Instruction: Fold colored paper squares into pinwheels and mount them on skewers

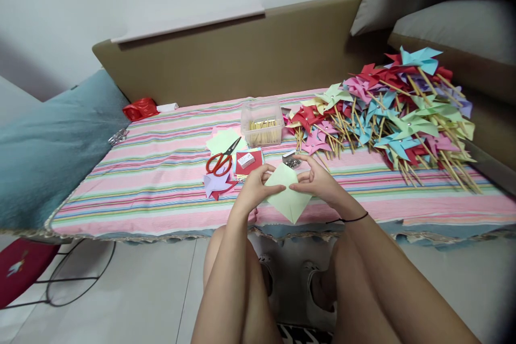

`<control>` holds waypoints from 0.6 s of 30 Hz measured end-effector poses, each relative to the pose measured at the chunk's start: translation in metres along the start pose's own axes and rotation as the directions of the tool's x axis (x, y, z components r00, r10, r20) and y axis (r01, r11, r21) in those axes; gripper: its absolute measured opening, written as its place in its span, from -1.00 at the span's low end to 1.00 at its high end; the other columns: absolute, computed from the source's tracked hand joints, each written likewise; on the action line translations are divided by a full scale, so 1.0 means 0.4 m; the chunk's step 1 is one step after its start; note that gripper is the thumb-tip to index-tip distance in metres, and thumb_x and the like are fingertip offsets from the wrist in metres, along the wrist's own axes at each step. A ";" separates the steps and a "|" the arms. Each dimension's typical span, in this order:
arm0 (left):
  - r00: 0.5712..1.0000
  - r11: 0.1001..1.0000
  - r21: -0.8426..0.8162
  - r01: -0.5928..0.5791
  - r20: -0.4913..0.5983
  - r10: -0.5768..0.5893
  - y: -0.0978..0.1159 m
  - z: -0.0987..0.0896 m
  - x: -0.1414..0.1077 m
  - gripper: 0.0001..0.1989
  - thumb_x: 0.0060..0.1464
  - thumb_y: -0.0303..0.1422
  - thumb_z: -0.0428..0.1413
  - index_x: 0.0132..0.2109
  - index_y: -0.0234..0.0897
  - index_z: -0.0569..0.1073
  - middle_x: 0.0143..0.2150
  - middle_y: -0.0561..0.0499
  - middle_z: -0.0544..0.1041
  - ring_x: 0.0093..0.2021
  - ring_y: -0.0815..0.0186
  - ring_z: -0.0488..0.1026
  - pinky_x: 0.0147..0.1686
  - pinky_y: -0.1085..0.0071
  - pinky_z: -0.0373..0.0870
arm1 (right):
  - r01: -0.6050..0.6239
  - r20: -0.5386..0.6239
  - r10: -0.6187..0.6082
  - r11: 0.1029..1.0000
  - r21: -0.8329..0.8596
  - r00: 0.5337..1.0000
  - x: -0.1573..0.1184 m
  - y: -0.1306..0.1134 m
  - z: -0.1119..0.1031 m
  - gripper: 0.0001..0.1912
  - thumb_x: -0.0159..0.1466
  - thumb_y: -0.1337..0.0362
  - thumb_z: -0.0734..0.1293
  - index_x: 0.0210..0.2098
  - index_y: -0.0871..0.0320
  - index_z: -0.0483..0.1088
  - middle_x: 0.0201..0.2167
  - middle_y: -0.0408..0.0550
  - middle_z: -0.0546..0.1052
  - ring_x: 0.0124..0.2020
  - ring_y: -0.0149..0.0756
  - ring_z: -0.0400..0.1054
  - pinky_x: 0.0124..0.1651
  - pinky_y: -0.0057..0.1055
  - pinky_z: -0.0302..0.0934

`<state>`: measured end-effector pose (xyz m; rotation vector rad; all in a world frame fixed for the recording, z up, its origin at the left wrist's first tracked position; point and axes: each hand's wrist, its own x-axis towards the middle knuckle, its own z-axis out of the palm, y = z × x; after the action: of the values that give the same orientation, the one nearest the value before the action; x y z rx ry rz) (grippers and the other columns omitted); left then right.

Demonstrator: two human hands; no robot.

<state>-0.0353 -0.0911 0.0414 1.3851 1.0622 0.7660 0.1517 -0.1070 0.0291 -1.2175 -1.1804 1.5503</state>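
A light green square of paper [291, 205] is held up in front of me, one corner pointing down. My left hand [258, 187] pinches its left side and my right hand [316, 180] its right, the two thumbs almost meeting on the front. A short crease or cut line shows near the lower corner. Just behind the paper sits a small open box of metal pins [291, 160]. To the left lie a red stack of paper squares [253, 159] with a small white box [245, 159] on it, and scissors with red handles [222, 159].
Finished paper pinwheels [409, 124] on sticks pile up at the right. A clear plastic box [262, 123] holds short sticks. Purple cut paper [215, 184] lies by the scissors, a red plastic bag [141, 109] at the far left. Everything rests on a striped cloth [161, 172].
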 end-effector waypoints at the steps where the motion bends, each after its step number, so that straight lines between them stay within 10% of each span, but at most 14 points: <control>1: 1.000 1.000 -0.002 -0.017 -0.024 0.017 0.005 0.000 0.000 -0.65 -0.22 -0.35 0.30 -0.25 -0.26 0.37 -0.36 0.04 0.50 -0.38 0.33 0.44 -0.43 0.47 0.28 | -0.005 -0.009 0.005 1.000 -0.006 1.000 0.000 -0.001 0.000 -0.05 -0.14 0.28 0.50 0.17 0.08 0.01 -0.56 -0.21 0.53 -0.52 -0.27 0.45 -0.48 -0.46 0.25; 8: 0.985 0.990 0.002 -0.143 -0.097 0.143 0.025 0.003 0.002 -0.73 0.04 -0.18 0.12 -0.38 -0.30 0.55 -0.20 -0.07 0.56 -0.16 0.26 0.44 -0.26 0.45 0.30 | 0.001 -0.016 -0.001 1.000 -0.018 1.000 0.004 0.004 -0.003 -0.08 -0.12 0.31 0.48 0.17 0.09 0.02 -0.59 -0.23 0.52 -0.57 -0.32 0.41 -0.50 -0.48 0.20; 18: 0.990 0.991 -0.073 -0.111 -0.092 0.104 -0.012 0.012 0.015 -0.67 -0.29 -0.35 0.34 -0.34 -0.31 0.42 -0.34 0.04 0.48 -0.50 0.49 0.32 -0.49 0.52 0.22 | 0.012 -0.009 -0.012 1.000 -0.001 1.000 0.002 0.003 0.001 -0.08 -0.13 0.29 0.49 0.16 0.09 0.03 -0.59 -0.24 0.51 -0.57 -0.30 0.42 -0.50 -0.47 0.20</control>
<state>-0.0296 -0.0878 0.0351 1.3604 1.0212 0.9456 0.1508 -0.1064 0.0278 -1.2153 -1.1800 1.5341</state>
